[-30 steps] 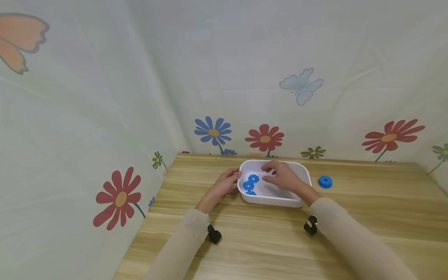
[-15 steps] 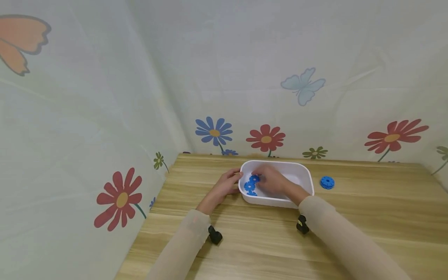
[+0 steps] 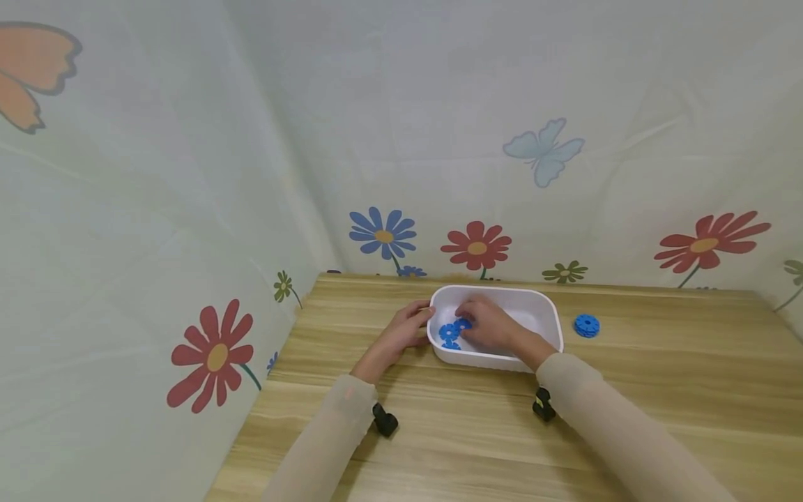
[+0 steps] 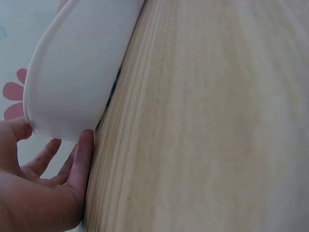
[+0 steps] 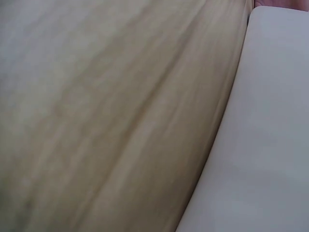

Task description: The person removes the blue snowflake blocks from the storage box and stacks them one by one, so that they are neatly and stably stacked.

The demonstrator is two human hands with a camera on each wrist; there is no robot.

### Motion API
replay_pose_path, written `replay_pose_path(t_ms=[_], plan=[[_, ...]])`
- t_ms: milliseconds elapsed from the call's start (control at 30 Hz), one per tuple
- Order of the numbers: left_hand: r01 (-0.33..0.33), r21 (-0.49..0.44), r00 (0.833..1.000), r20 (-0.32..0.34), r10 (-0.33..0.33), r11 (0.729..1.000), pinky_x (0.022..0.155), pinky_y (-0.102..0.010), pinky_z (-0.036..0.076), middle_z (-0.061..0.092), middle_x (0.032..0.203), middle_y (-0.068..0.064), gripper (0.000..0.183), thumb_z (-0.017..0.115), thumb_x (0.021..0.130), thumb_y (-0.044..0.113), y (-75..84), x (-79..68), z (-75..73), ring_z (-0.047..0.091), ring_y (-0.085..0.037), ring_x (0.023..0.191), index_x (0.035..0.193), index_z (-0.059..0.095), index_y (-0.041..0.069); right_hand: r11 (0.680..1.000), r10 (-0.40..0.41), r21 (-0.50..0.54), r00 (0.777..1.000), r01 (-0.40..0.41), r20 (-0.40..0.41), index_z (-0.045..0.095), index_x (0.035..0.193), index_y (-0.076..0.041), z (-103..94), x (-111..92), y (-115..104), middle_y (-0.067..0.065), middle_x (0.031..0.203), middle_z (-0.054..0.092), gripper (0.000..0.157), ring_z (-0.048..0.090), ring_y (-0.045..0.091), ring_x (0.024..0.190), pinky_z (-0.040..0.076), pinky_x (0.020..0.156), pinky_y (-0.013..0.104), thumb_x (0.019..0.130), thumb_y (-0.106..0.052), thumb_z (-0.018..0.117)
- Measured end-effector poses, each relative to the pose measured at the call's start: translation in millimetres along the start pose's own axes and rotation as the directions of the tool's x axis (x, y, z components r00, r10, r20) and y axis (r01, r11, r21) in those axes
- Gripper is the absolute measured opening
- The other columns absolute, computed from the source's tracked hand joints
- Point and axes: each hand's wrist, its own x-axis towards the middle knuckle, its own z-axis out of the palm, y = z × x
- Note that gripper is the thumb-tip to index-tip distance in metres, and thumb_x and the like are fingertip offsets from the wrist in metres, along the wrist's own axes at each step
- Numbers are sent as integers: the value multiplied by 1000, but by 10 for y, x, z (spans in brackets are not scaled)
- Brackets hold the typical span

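Observation:
A white plastic bin stands on the table. My left hand is at its left end; in the left wrist view the thumb touches the rim and the extended fingers lie along the outer wall. My right hand reaches inside the bin, pinching a blue notched interlocking disc between thumb and fingers. Other blue interlocking discs lie at the bin's left end, beside those fingertips. The right wrist view shows the bin's outer wall, with the right hand's grip hidden.
A small stack of blue interlocking discs sits on the wooden table, right of the bin. Behind the table's back edge hangs a pale curtain printed with flowers and butterflies.
My right hand has moved left and down inside the bin to the discs, and one disc has shifted slightly right, into its fingers. My left hand stays at the bin's end.

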Motion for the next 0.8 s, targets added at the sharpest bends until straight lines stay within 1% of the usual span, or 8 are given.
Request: replay_pose_path(t_ms=[167, 300, 400, 567, 667, 800], plan=[[7, -1, 1000, -1, -7, 1000, 98, -42, 60, 55, 151, -19, 53, 59, 110, 37, -6, 18, 1, 58, -32, 136, 153, 52, 7, 1000, 19, 20, 1000, -19, -1, 72, 119, 1, -12, -14, 24, 11, 111, 64, 38, 57, 26, 104, 51, 102, 48, 87, -14, 85], [12, 14, 1000, -5, -12, 1000, 98, -42, 60, 55, 152, -17, 53, 59, 110, 39, -1, 11, -2, 57, -32, 136, 154, 52, 9, 998, 55, 43, 998, -56, 10, 72, 115, -2, -28, -30, 34, 9, 111, 60, 35, 55, 25, 103, 52, 101, 46, 86, -16, 86], [13, 8, 1000, -2, -13, 1000, 98, -42, 60, 55, 152, -16, 54, 59, 110, 38, -5, 13, -2, 57, -31, 136, 154, 52, 9, 996, 62, 57, 998, -62, 13, 72, 114, -3, -48, -51, 36, 10, 112, 59, 33, 55, 25, 103, 52, 101, 45, 86, -14, 86], [11, -10, 1000, -2, -11, 1000, 97, -41, 60, 55, 152, -18, 53, 60, 109, 37, -22, 40, 2, 57, -32, 136, 154, 52, 9, 1000, 19, 24, 1000, -19, 17, 72, 117, 0, -85, -71, 73, 12, 115, 61, 33, 57, 27, 104, 53, 104, 48, 87, -10, 83], [8, -9, 1000, -3, -8, 1000, 97, -41, 61, 55, 152, -18, 53, 60, 110, 37, -38, 53, 3, 58, -32, 135, 154, 52, 8, 1000, 4, 5, 999, -4, 32, 74, 118, 1, -96, -85, 105, 12, 113, 62, 34, 57, 26, 102, 53, 102, 47, 88, -12, 84], [8, -8, 1000, -5, -8, 1000, 97, -41, 61, 55, 152, -18, 54, 60, 110, 37, -31, 38, 7, 58, -32, 135, 154, 52, 8, 1000, -2, 6, 999, 2, 44, 76, 117, 3, -111, -118, 131, 11, 110, 62, 36, 58, 25, 101, 54, 99, 46, 88, -15, 85]])
